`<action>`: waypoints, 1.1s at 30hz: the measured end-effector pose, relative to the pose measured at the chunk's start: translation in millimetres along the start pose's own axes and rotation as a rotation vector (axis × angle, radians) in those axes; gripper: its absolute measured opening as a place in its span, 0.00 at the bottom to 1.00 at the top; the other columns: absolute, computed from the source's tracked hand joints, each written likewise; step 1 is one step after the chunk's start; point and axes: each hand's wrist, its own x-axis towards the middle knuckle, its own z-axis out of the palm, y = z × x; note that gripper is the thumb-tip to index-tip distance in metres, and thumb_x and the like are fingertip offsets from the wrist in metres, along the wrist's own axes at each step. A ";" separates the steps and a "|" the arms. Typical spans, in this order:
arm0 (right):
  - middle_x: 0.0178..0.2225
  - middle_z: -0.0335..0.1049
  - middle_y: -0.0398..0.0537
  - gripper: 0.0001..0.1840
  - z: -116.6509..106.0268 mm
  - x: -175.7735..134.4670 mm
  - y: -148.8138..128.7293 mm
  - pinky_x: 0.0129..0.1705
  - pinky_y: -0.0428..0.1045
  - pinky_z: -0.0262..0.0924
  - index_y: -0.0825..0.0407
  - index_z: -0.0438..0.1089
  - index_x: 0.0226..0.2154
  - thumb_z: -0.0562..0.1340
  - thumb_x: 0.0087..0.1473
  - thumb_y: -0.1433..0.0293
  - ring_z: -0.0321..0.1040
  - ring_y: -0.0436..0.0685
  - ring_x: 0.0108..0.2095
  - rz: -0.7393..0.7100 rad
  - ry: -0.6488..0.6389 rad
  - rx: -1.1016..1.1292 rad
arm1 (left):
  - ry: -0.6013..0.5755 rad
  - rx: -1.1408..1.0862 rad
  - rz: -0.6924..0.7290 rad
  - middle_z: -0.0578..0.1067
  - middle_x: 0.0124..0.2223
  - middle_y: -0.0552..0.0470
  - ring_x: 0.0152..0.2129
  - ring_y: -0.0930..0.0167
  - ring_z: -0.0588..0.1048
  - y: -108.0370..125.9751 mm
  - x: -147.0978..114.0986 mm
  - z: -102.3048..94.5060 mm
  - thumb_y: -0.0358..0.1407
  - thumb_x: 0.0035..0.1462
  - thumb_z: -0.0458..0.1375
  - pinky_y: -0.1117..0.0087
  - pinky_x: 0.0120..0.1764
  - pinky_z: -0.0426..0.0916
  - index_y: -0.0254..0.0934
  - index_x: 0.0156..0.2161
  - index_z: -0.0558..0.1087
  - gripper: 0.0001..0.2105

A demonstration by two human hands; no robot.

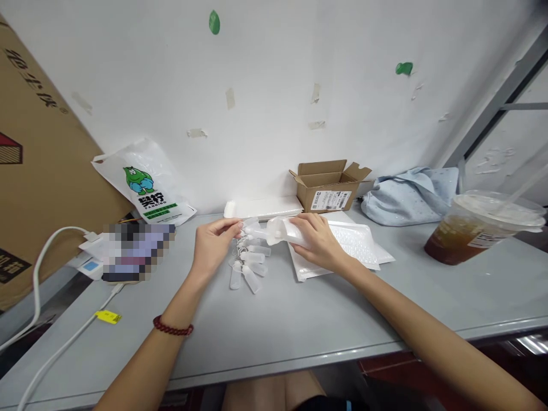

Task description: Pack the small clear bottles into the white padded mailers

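Observation:
My left hand (213, 244) pinches one end of a small frosted plastic tag (256, 230) between thumb and fingertips. The tag's other end points at the mouth of a white bubble mailer (282, 230), and I cannot tell whether it is inside. My right hand (319, 241) is wrapped round that mailer, holding its opening toward the left. Below, several more frosted tags (252, 278) with small rings lie fanned out on the grey table. Flat bubble mailers (353, 244) lie under and beyond my right hand.
Another white mailer stack (274, 207) lies against the wall. Behind stand an open cardboard box (327, 191) and a light blue cloth bag (411, 197). A drink cup (475, 228) is at right. At left are a white plastic bag (148, 182), a phone (141, 254) and white cables (64, 348).

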 end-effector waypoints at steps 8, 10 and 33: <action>0.46 0.64 0.56 0.22 1.7 -0.1 -7.5 0.47 0.57 0.54 0.52 0.59 0.50 0.58 0.51 0.70 0.59 0.63 0.47 -0.043 0.007 0.026 | -0.094 -0.165 -0.068 0.79 0.32 0.50 0.29 0.69 0.76 -1.3 -19.4 28.7 0.38 0.43 0.65 0.68 0.36 0.70 0.35 0.33 0.79 0.11; 0.46 0.64 0.56 0.21 1.7 -0.1 -6.1 0.47 0.57 0.54 0.52 0.60 0.50 0.57 0.51 0.70 0.60 0.63 0.47 -0.040 0.000 0.028 | -0.076 -0.164 -0.060 0.79 0.32 0.50 0.30 0.69 0.76 1.5 -20.4 28.0 0.38 0.43 0.66 0.68 0.37 0.70 0.35 0.33 0.79 0.11; 0.43 0.64 0.55 0.29 -18.4 0.5 10.4 0.46 0.58 0.51 0.52 0.58 0.50 0.62 0.46 0.61 0.60 0.64 0.45 0.151 -0.258 -0.038 | -0.234 -0.131 -0.179 0.79 0.29 0.50 0.31 0.67 0.77 9.0 -21.1 22.8 0.35 0.41 0.65 0.69 0.37 0.71 0.34 0.31 0.79 0.09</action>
